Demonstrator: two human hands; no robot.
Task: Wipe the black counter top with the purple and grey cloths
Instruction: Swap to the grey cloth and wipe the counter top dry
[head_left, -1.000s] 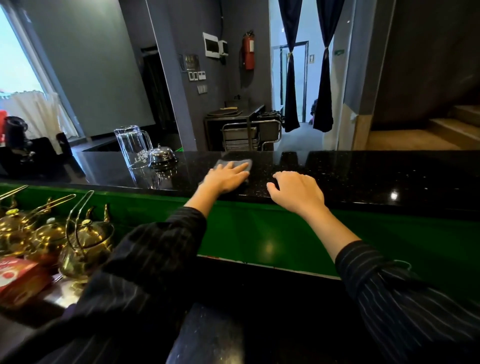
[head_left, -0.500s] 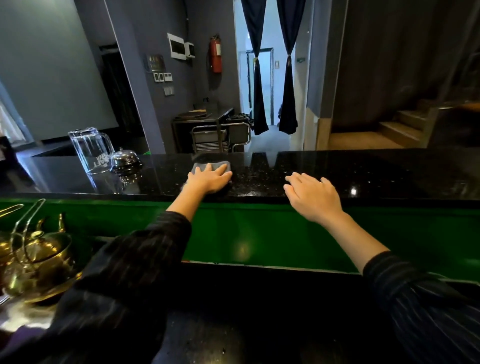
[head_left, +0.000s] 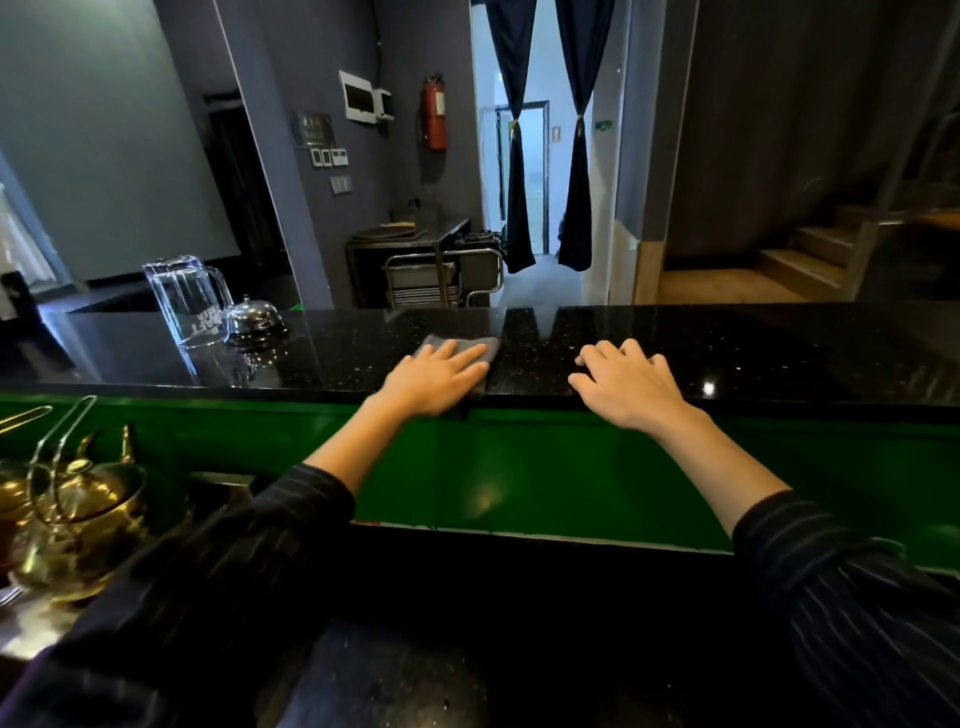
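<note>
A glossy black speckled counter top (head_left: 753, 353) runs across the view above a green front panel. My left hand (head_left: 431, 379) lies flat on a grey cloth (head_left: 483, 347), pressing it onto the counter near the front edge; a corner of the cloth hangs over that edge. My right hand (head_left: 626, 382) rests bare on the counter to the right, fingers spread, with nothing under it. No purple cloth is visible.
A clear glass pitcher (head_left: 187, 301) and a chrome service bell (head_left: 252, 319) stand on the counter's left part. Brass teapots (head_left: 78, 514) sit on the lower shelf at left. Beyond the counter are a metal trolley (head_left: 436, 275), a doorway with dark curtains, and stairs at right.
My left hand has slid the grey cloth to the right and back toward the front edge. The right hand stays planted on the counter. My view has swung to the right.
</note>
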